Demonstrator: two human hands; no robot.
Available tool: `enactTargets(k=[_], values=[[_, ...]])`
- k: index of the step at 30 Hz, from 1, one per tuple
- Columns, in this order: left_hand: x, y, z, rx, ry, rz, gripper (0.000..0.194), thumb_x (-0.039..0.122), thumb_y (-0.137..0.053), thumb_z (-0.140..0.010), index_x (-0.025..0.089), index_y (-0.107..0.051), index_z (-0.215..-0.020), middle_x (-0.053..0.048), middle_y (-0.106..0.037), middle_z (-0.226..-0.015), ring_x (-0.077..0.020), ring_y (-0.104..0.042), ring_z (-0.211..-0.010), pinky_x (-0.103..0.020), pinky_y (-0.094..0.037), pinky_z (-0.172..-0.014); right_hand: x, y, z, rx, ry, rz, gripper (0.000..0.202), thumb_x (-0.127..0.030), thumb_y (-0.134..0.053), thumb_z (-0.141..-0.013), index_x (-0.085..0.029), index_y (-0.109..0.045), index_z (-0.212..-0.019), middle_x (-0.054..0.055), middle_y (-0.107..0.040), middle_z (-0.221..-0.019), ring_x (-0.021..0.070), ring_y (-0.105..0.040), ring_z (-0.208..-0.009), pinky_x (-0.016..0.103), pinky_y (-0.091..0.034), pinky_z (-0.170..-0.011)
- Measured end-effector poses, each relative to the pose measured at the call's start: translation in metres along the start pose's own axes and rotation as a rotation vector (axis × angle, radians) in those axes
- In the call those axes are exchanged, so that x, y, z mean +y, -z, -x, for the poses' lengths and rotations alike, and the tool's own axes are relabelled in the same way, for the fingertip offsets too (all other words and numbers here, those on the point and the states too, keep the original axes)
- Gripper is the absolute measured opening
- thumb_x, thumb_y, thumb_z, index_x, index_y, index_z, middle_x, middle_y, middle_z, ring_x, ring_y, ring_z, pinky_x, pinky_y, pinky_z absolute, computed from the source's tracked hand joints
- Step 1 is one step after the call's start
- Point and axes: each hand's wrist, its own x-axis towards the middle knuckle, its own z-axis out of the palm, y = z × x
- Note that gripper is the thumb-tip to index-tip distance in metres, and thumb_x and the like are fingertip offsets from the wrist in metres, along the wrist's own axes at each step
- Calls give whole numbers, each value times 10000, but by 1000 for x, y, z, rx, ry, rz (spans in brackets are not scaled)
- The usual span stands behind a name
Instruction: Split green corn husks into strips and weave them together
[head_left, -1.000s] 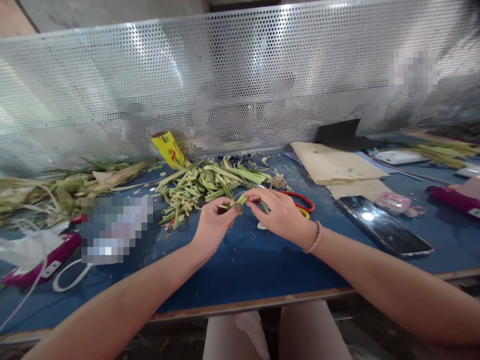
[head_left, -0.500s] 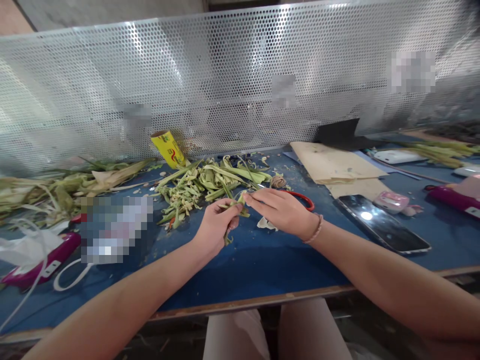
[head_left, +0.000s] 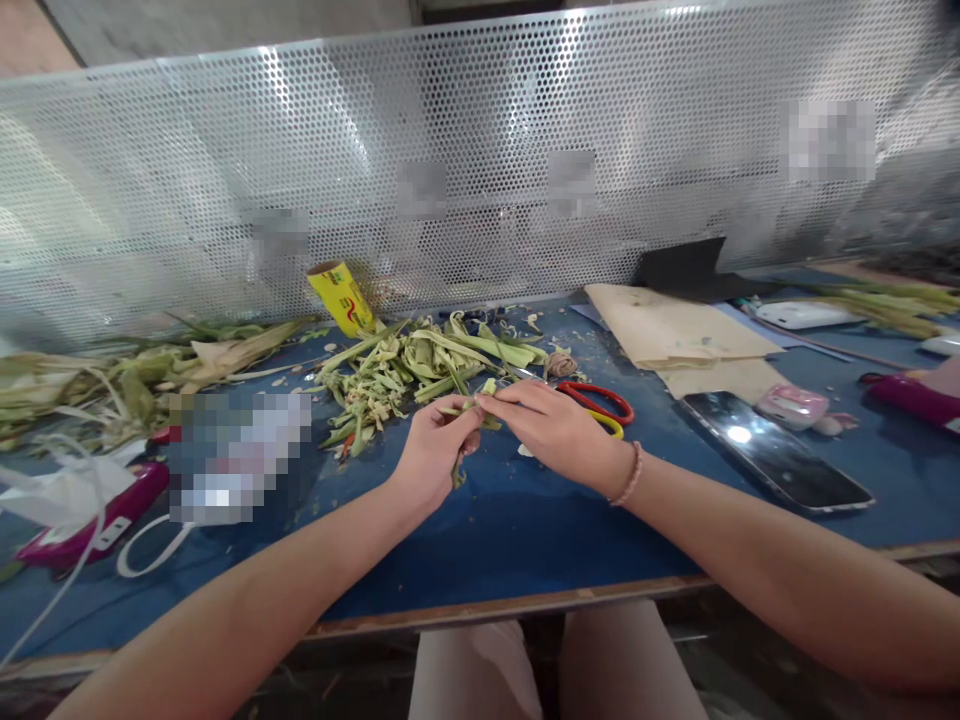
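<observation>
My left hand (head_left: pixel 436 448) is closed round a strip of green, husk-like leaf (head_left: pixel 457 474), whose end hangs below the fingers. Fingertips of my right hand (head_left: pixel 559 425) pinch the same leaf at its upper end, so both hands meet there. Just beyond them lies a heap of green leaf pieces (head_left: pixel 405 365). Scissors (head_left: pixel 616 400) with red and yellow handles rest partly under my right hand, which hides some of them. A small roll of brown twine (head_left: pixel 559 364) sits behind that hand.
A yellow tube (head_left: pixel 341 298) leans by the perforated metal screen (head_left: pixel 480 180). Longer leaves (head_left: pixel 150 375) and a purple tool (head_left: pixel 97 520) lie left. Brown paper (head_left: pixel 675 325), a phone (head_left: pixel 772 450) and a pink case (head_left: pixel 793 405) lie right. The blue table's front edge (head_left: pixel 510 604) is near my legs.
My right hand has shifted slightly toward the left hand and lower, uncovering more of the scissors, with the yellow handle now showing. The left hand keeps its hold on the leaf.
</observation>
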Motion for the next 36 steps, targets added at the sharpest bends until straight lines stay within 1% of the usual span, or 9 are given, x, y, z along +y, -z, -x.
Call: enactTargets(k=[2, 4, 6, 10, 13, 17, 21, 26, 36], values=[[0, 0, -1, -8, -5, 19, 142, 248, -656, -601, 139, -565, -600, 59, -410, -426, -34, -328, -390, -193, -228, -397, -1, 0, -1, 48, -24, -79, 305, -82, -358, -836, -109, -515, -1095, 110, -609, -957, 177, -561, -910, 330, -479, -825], [1, 0, -1, -10, -7, 29, 148, 248, -666, -599, 136, -570, -612, 56, -422, -443, -33, -334, -397, -193, -240, -403, -4, 0, -3, 115, -128, -197, 283, -90, -365, -830, -136, -502, -1074, 103, -610, -996, 172, -571, -930, 324, -481, -819], [1, -1, -1, 0, 3, 24, 159, 252, -675, -594, 133, -570, -614, 53, -430, -451, -33, -336, -397, -195, -245, -404, -7, -1, -5, 163, -323, -347, 241, -126, -385, -835, -161, -480, -1053, 90, -626, -972, 160, -602, -884, 297, -503, -746], [2, -3, 0, 21, 18, -8, 171, 255, -682, -587, 137, -559, -599, 58, -424, -440, -35, -345, -392, -195, -246, -403, -9, -4, -10, 193, -673, -690, 172, -194, -509, -779, -172, -484, -947, 31, -663, -753, 136, -633, -677, 241, -501, -584], [1, -3, 0, 15, 10, -28, 170, 251, -675, -599, 141, -546, -588, 63, -418, -437, -33, -347, -392, -191, -247, -407, -8, -4, -15, 184, -781, -878, 153, -194, -567, -721, -154, -527, -863, 21, -659, -695, 128, -625, -645, 243, -498, -598], [-1, -1, 0, 1, -29, -72, 150, 245, -666, -616, 142, -558, -605, 60, -425, -441, -37, -359, -403, -190, -264, -417, -5, -2, -18, 160, -895, -1044, 224, -199, -603, -677, -137, -570, -889, 17, -652, -700, 118, -611, -653, 255, -491, -642], [-4, 2, -1, -20, -65, -125, 126, 253, -644, -646, 148, -576, -633, 59, -426, -440, -42, -362, -412, -189, -280, -423, -3, -4, -17, 130, -949, -1129, 133, -232, -637, -641, -143, -609, -736, 14, -634, -704, 112, -586, -661, 255, -469, -667], [-5, 2, -1, -21, -81, -135, 116, 254, -637, -652, 150, -585, -655, 52, -451, -456, -43, -366, -411, -191, -284, -423, -4, -5, -16, 107, -932, -1132, 99, -253, -609, -668, -155, -602, -663, -7, -595, -638, 96, -540, -607, 241, -440, -620], [0, -3, -2, 4, 21, -8, 135, 256, -645, -629, 144, -570, -648, 45, -467, -462, -42, -373, -407, -187, -250, -410, -2, -8, -16, 78, -856, -952, 95, -230, -476, -767, -159, -508, -712, 4, -555, -650, 107, -528, -615, 249, -436, -607]])
